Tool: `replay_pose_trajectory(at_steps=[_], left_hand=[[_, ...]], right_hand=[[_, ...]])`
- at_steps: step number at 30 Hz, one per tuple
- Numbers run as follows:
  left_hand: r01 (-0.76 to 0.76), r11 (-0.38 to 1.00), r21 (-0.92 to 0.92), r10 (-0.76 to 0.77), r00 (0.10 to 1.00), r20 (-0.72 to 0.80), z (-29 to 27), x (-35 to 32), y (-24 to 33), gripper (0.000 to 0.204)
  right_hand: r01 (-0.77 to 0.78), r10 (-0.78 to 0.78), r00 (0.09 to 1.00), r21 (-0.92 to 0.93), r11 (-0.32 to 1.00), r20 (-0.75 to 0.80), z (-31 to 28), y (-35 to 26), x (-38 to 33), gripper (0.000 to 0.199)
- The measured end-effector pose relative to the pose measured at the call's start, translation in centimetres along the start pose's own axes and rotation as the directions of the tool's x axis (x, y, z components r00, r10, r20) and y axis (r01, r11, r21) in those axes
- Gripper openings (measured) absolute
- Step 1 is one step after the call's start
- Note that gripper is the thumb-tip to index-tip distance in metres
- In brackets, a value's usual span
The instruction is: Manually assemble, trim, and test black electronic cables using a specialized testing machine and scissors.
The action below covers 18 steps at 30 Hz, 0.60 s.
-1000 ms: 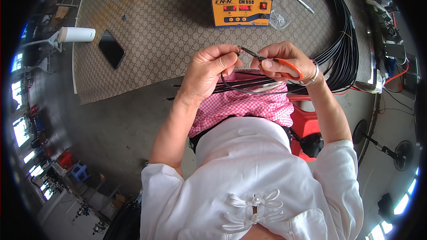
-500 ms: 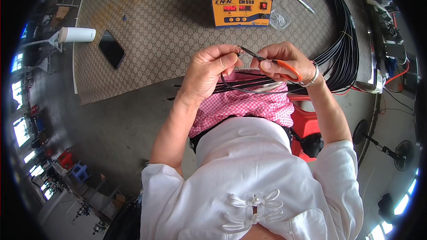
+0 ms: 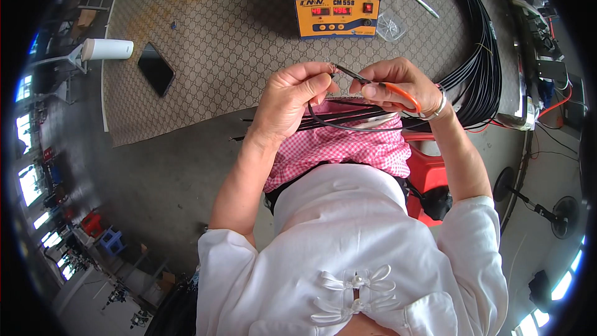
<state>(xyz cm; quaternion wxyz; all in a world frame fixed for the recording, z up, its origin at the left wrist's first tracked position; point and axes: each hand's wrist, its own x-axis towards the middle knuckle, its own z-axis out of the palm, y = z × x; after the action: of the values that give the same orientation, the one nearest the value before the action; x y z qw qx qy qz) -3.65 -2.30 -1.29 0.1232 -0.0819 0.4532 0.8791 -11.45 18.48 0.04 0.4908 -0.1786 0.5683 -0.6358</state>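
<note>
Between the thumb and fingers of my left hand point(image 3: 295, 94) is the end of a black cable point(image 3: 319, 122), whose fine bare wires stick out at the fingertips. Orange-handled scissors point(image 3: 403, 97) are in my right hand point(image 3: 398, 84), with the blades pointing left. Their tips touch or nearly touch the wire ends; the exact contact is too small to tell. The cable loops down below my hands and runs right, over my lap, toward a big coil of black cables point(image 3: 488, 68).
A blue and yellow soldering-pot station point(image 3: 336, 15) stands ahead on the patterned tabletop point(image 3: 205, 74). Near it lie a spoon point(image 3: 418, 1) and a small clear plastic bag point(image 3: 390, 27). At the left are a phone point(image 3: 155, 69) and a white tumbler point(image 3: 107, 48). A red stool point(image 3: 429, 174) is under me.
The scissors have turned slightly in my right hand, their handles a little closer together. My left hand and the cable stay almost where they were.
</note>
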Motion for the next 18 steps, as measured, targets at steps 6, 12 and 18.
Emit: replay_pose_trajectory(at_steps=[6, 12, 18], left_hand=[[-0.002, 1.000, 0.005, 0.002, 1.000, -0.008, -0.11, 0.00, -0.15, 0.017], [-0.014, 1.000, 0.002, 0.014, 1.000, 0.026, -0.32, 0.08, -0.12, 0.017], [-0.009, 1.000, -0.007, 0.010, 1.000, 0.027, -0.36, 0.12, -0.18, 0.017]], right_hand=[[0.013, -0.015, 1.000, -0.042, 0.999, -0.024, 0.08, -0.08, -0.04, 0.025], [0.008, -0.008, 1.000, 0.008, 1.000, -0.023, 0.23, -0.04, 0.01, 0.026], [-0.004, 0.004, 1.000, 0.041, 0.999, -0.001, -0.02, 0.06, 0.12, 0.026]])
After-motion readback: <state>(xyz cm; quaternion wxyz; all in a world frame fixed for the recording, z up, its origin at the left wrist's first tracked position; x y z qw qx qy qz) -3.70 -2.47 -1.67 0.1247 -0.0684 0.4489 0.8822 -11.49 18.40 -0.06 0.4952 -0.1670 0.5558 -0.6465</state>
